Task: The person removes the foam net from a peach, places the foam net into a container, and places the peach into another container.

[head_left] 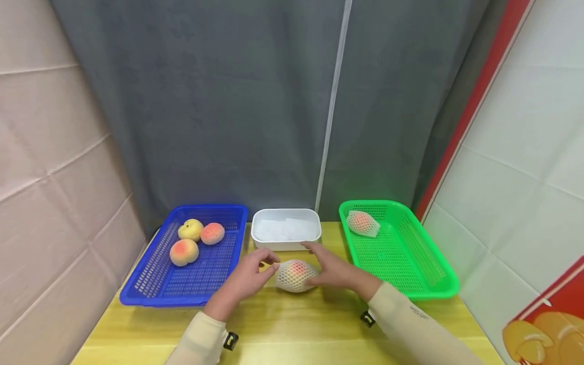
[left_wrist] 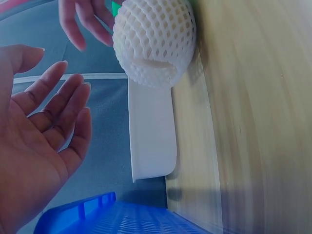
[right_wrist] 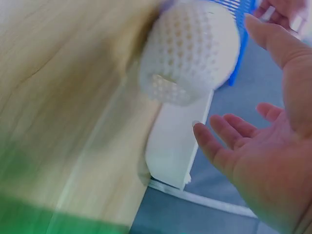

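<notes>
A peach in a white foam net sleeve [head_left: 295,276] lies on the wooden table between the two hands. The sleeve's open ends show in the left wrist view, as a netted peach [left_wrist: 156,39], and in the right wrist view. My left hand [head_left: 250,275] is at its left side, fingers loosely bent and holding nothing. On the other side, my right hand [head_left: 336,267] has its fingers spread, with the thumb close to the sleeve's right end. Its palm [right_wrist: 263,165] faces the fruit with nothing in it.
At the left, a blue basket [head_left: 205,301] holds three bare peaches [head_left: 184,252]. A white tub [head_left: 286,246] with white foam nets stands behind the hands. To the right, a green basket [head_left: 388,274] contains another netted peach [head_left: 362,223]. A grey curtain [head_left: 219,101] hangs behind.
</notes>
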`<state>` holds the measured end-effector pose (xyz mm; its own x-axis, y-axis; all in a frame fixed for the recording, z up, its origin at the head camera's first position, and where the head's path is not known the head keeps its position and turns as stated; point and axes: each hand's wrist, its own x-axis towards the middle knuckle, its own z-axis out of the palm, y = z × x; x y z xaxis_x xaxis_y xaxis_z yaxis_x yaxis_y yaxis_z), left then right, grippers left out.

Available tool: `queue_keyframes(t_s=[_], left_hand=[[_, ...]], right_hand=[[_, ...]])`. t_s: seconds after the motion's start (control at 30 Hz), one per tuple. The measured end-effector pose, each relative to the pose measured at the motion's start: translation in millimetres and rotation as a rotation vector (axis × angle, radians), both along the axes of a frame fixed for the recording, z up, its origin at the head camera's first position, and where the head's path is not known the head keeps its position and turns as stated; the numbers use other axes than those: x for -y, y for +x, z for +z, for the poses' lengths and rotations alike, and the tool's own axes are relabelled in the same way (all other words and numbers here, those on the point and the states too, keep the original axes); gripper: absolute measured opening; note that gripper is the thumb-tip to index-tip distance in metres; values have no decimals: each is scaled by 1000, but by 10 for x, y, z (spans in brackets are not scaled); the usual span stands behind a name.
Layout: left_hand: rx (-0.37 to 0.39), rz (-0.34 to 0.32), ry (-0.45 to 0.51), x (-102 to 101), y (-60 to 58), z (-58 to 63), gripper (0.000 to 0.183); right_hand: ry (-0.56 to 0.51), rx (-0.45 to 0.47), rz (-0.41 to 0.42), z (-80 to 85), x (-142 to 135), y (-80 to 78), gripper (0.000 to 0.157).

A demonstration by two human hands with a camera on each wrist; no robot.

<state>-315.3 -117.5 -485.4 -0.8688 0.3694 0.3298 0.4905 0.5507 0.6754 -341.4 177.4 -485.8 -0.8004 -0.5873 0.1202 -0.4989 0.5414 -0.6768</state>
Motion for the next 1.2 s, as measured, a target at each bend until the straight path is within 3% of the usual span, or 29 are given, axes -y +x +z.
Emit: queue_keyframes(t_s=[0.27,0.63,0.9,1.2], left_hand=[[0,1,0,23,3,12,5],[-19,-15,-3,13,-5,-19,4],[-23,-14,0,9,10,-21,4],[-7,-20,-18,-10,29,23,6]], right_hand=[[-86,14,-72,78,-134,97,104],[-129,152,-255,-223,77,140,97],[-155,187,-254,-334,199,130,95],[-157,189,-196,-430,303,107,92]])
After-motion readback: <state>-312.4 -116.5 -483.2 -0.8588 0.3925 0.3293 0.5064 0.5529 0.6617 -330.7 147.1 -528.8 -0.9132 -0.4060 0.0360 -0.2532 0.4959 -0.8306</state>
